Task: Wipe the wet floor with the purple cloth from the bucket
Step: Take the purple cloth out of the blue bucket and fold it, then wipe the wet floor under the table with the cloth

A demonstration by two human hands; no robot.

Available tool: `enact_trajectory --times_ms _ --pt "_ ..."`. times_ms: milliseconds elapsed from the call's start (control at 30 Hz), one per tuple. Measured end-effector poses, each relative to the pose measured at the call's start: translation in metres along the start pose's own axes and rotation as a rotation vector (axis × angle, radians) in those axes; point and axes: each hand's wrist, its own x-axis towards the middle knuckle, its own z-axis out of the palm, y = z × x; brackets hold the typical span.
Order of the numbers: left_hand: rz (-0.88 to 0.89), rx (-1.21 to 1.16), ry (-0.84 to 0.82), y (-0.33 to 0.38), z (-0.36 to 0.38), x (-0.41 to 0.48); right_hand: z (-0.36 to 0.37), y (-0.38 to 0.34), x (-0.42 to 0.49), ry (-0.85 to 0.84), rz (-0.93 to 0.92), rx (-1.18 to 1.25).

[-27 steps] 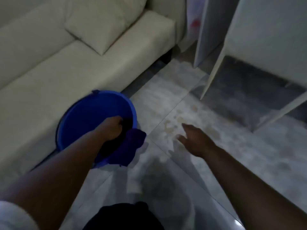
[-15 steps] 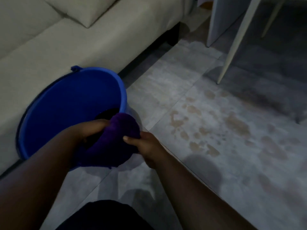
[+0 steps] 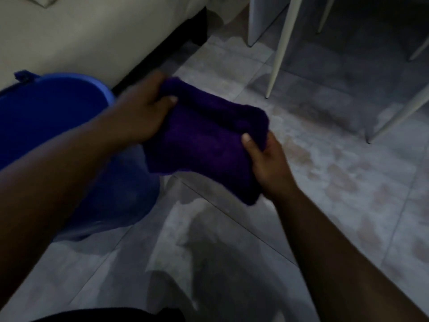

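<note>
1. Purple cloth is held in the air between both hands, just right of the blue bucket and above the floor.
2. Left hand clamps the cloth's upper-left edge, thumb pressed on top, fingers underneath.
3. Right hand pinches the cloth's right edge, thumb on top, fingers hidden behind the fabric.
4. Bucket stands on the floor, touching or just beside the beige sofa; cannot tell which.
5. Brownish wet patches lie on the tiles right of the bucket, past the cloth.
6. White table legs stand far right of the bucket.
</note>
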Motion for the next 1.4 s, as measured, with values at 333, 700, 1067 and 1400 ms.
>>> enact_trajectory --times_ms 333,700,1067,1400 --pt "-0.224 -0.156 -0.279 -0.06 0.216 -0.004 -0.087 0.121 -0.018 -0.001 0.341 -0.465" --pt "-0.271 0.089 -0.028 -0.146 0.24 -0.006 -0.025 0.179 -0.01 -0.205 -0.549 -1.408" --pt "-0.062 0.423 -0.126 -0.21 0.256 0.005 -0.001 0.201 0.108 -0.603 -0.411 -1.58" --pt "-0.087 0.511 -0.076 -0.214 0.267 0.004 -0.006 0.186 0.226 -0.292 -0.009 -1.587"
